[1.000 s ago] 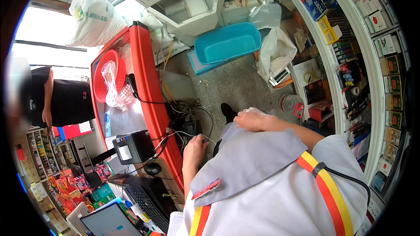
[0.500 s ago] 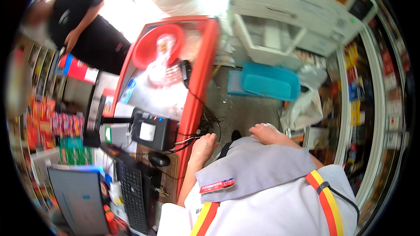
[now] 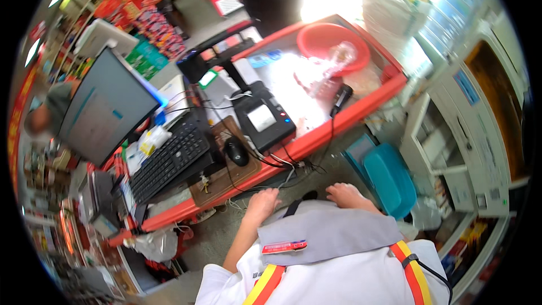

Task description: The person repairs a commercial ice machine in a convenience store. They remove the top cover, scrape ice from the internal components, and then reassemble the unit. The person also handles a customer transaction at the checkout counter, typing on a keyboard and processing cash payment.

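My left hand (image 3: 263, 203) is empty, with its fingers loosely stretched forward beside the red-edged counter (image 3: 361, 121). Just past its fingertips, white and black cables hang over the counter's edge. In front of my body, my right hand (image 3: 347, 196) is also empty, its fingers slightly bent and apart from everything around it. On the counter nearest my left hand are a black mouse (image 3: 236, 151) on a brown mat, a black receipt printer (image 3: 264, 117) with white paper, and a black keyboard (image 3: 169, 161).
A monitor (image 3: 110, 107) stands at the left. Farther along the counter lie a handheld scanner (image 3: 342, 100) and a red basin (image 3: 316, 39) with clear plastic. A teal tub (image 3: 389, 181) sits on the floor at right, near a white cabinet (image 3: 446, 99). One person stands beyond the counter.
My view has swung to the left, so the counter, monitor and keyboard show more fully. Both hands keep nearly the same place before my body.
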Action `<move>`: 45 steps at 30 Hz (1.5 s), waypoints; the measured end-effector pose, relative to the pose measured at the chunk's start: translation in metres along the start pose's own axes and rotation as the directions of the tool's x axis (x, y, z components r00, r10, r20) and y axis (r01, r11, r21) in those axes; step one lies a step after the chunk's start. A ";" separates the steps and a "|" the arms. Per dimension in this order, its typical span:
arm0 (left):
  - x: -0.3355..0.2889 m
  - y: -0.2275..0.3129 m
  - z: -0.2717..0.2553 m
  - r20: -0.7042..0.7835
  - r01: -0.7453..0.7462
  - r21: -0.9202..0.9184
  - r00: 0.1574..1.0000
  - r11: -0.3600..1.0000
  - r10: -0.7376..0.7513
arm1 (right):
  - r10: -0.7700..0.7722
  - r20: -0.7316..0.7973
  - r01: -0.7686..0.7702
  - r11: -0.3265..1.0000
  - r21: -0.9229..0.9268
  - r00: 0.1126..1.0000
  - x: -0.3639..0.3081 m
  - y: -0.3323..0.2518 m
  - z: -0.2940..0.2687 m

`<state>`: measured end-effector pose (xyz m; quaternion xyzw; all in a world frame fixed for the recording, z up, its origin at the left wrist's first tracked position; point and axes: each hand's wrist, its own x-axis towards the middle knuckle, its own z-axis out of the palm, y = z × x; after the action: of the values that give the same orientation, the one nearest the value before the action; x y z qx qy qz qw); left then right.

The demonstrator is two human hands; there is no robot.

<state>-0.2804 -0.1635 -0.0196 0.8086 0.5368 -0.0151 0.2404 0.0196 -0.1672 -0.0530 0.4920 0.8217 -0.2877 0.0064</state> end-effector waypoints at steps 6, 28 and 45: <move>-0.094 -0.003 0.064 0.035 0.292 -0.083 0.956 0.953 -0.290 | -0.156 0.383 0.207 0.974 -0.095 0.910 0.023 -0.011 0.024; -0.176 0.138 0.051 -0.109 0.168 -0.895 0.817 0.413 -0.567 | -0.317 0.456 0.350 0.937 0.012 0.831 -0.025 0.019 0.055; -0.104 0.046 0.093 0.028 0.350 -0.130 0.937 0.928 -0.349 | -0.182 0.331 0.201 0.979 -0.025 0.926 -0.039 0.012 0.037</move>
<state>-0.2620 -0.3049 -0.0550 0.6823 0.6714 -0.0237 0.2884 0.0393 -0.2116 -0.0783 0.3545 0.8612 -0.3405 0.1289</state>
